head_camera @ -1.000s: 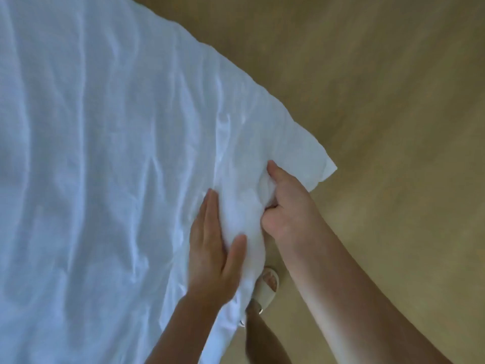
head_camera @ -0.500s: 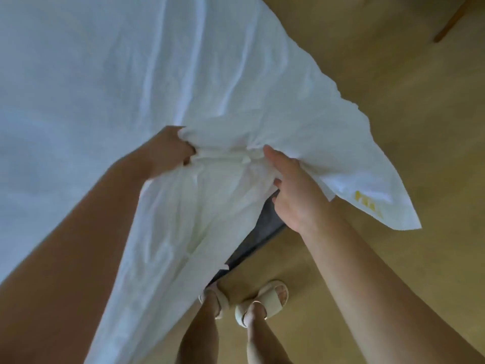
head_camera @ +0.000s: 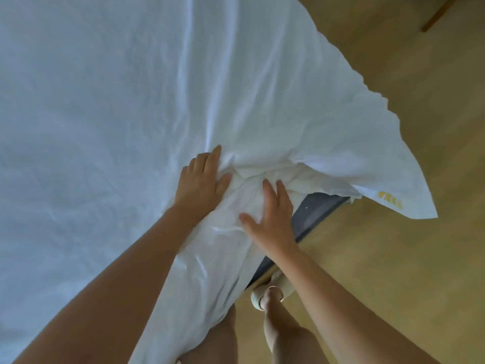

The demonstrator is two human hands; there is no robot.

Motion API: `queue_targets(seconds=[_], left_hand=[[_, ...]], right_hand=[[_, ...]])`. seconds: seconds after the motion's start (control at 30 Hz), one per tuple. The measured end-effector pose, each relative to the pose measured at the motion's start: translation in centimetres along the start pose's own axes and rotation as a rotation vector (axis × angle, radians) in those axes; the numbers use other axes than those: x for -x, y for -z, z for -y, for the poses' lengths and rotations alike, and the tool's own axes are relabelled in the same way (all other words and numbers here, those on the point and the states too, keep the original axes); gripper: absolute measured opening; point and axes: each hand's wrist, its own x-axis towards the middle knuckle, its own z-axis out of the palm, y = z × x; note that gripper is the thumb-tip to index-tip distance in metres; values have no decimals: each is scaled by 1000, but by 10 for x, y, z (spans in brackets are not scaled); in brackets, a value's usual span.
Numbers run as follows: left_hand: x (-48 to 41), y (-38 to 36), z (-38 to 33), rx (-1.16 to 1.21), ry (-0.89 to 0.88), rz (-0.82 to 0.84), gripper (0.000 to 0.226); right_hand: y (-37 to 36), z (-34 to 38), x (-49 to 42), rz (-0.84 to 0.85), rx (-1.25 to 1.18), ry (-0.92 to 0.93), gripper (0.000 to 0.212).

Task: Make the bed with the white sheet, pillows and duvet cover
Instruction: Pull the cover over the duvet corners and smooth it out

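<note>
Here, seen from above, a white sheet (head_camera: 110,122) covers almost the whole bed and spills over its near corner, where a dark grey strip of the bed base (head_camera: 315,214) shows underneath. The left hand (head_camera: 200,183) lies flat on the sheet with fingers spread and straight, its thumb tucked against a bunched ridge of cloth. The right hand (head_camera: 273,214) presses open-palmed on the gathered fabric just beside it, fingers straight, neither grip pinching anything. A loose corner flap (head_camera: 380,177) with a small yellow mark (head_camera: 389,202) hangs out over the wooden floor (head_camera: 420,258). The cloth looks thin, light and very soft: it creases deeply and folds wherever it is pushed, so it would likely slide and rumple rather than hold a shape. The best hold seems to be the hem at the hanging corner, or the thick bunch between the hands. A sandalled foot (head_camera: 265,295) stands near the bed.
</note>
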Motion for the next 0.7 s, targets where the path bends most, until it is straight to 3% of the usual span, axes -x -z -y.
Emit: queue_targets(seconds=[0.1, 0.23, 0.33, 0.4, 0.47, 0.53, 0.63, 0.7], left_hand=[[5, 12, 9, 37, -143, 56, 82], [17, 29, 7, -13, -375, 98, 82], [29, 40, 3, -203, -637, 174, 84], [38, 43, -1, -370, -712, 303, 88], [46, 36, -5, -532, -651, 433, 85], [47, 30, -8, -609, -570, 450, 69], [39, 29, -9, -593, -474, 463, 49], [33, 26, -6, -512, -398, 516, 44]], right_hand=[[3, -1, 16, -21, 64, 36, 80], [6, 3, 43, -35, -41, -43, 74], [7, 2, 57, -88, -193, -167, 68], [6, 0, 62, -129, -331, -276, 63], [3, -1, 65, -175, -469, -427, 64], [0, -4, 68, -146, -519, -507, 66], [-7, -11, 71, -11, -442, -592, 62], [-15, -15, 76, -6, -343, -627, 64]])
